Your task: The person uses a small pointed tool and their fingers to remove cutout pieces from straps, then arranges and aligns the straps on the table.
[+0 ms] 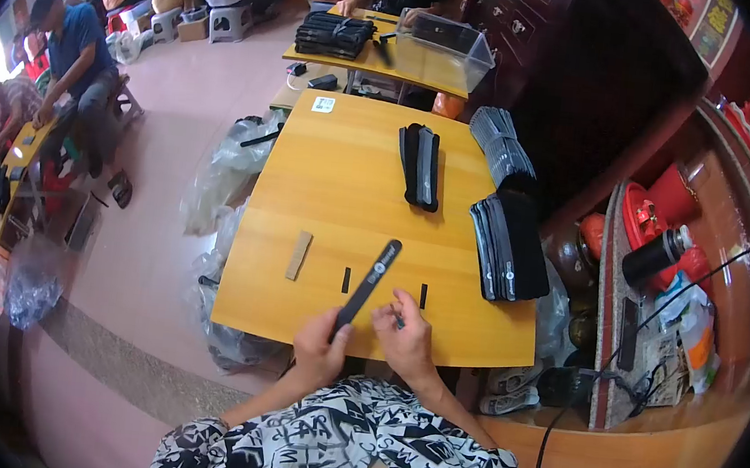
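My left hand (319, 350) grips the lower end of a flat black strap (369, 280) with white lettering and a rounded tip, which slants up and away over the table. Close to its right, my right hand (407, 338) has its fingers curled together; a small dark bit shows at the fingertips, too small to name. Two short black strips (346, 280) lie on the yellow table (308, 182), one on each side of the strap. A flat tan piece (299, 256) is farther left.
A small pile of black straps (417, 168) lies mid-table. Along the right edge are a stack of lettered straps (507, 247) and a grey bundle (503, 145). Beyond stands another table with a clear bin (444, 53). Plastic bags (227, 175) hang at left. Other people sit farther off.
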A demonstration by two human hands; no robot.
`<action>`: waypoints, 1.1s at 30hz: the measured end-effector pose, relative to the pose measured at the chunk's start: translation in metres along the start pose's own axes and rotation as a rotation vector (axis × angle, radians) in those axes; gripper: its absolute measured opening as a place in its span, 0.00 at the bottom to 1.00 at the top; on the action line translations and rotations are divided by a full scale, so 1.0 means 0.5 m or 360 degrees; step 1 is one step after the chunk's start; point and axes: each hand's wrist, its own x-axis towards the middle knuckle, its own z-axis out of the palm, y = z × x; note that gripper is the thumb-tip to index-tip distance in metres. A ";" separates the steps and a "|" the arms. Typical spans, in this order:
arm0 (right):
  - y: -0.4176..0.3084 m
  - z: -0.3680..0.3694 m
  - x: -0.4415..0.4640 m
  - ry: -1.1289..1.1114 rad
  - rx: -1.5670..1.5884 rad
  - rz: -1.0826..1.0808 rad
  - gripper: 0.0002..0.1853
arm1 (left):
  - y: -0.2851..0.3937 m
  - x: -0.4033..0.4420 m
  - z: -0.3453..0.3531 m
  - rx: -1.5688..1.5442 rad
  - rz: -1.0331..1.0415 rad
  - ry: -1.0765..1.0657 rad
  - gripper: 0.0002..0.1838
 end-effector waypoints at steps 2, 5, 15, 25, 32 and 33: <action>-0.043 0.006 0.027 -0.0081 0.0036 0.0049 0.24 | 0.006 -0.017 0.031 0.0099 0.0262 -0.0061 0.21; -0.027 0.013 0.054 -0.0131 -0.0101 0.0104 0.23 | 0.021 -0.024 0.049 -0.0041 0.0359 -0.0098 0.28; 0.011 -0.018 0.083 -0.0048 0.1185 0.0885 0.11 | -0.003 0.009 -0.026 -0.0601 -0.0124 -0.0356 0.14; 0.044 -0.065 0.073 0.0150 0.1224 0.1032 0.08 | -0.022 0.054 -0.102 -0.1346 -0.0960 -0.0460 0.16; 0.035 -0.071 0.028 0.0124 0.1328 0.1216 0.07 | -0.003 0.046 -0.083 -0.1607 -0.0698 -0.0246 0.22; 0.033 -0.076 0.026 0.0098 0.1366 0.1205 0.07 | 0.013 0.050 -0.080 -0.1706 -0.0722 -0.0181 0.23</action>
